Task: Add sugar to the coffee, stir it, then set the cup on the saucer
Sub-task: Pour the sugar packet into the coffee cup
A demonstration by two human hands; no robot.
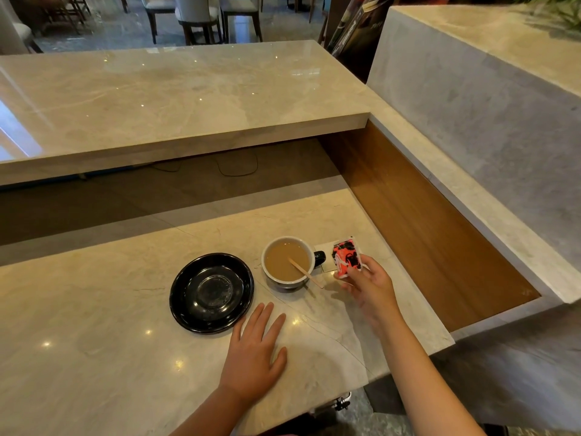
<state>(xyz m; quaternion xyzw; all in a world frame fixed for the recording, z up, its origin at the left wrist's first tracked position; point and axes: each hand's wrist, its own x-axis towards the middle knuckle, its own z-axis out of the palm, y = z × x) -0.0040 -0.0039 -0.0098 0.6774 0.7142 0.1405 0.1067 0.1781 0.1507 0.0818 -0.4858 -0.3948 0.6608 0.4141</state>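
A white-lined cup (276, 280) with a dark handle holds milky coffee and stands on the marble counter. A wooden stir stick (304, 272) leans in it over the right rim. Left of the cup lies an empty black saucer (211, 292). My right hand (366, 286) pinches a red, black and white sugar packet (346, 258) just right of the cup, held upright above the counter. My left hand (256, 347) rests flat on the counter, fingers apart, below the saucer's right edge.
The lower counter (94, 325) ends at a wooden side wall (424, 231) on the right. A raised marble shelf (176, 99) overhangs the back. A white square (323, 250) lies on the counter behind the cup's handle. Cables trail under the shelf.
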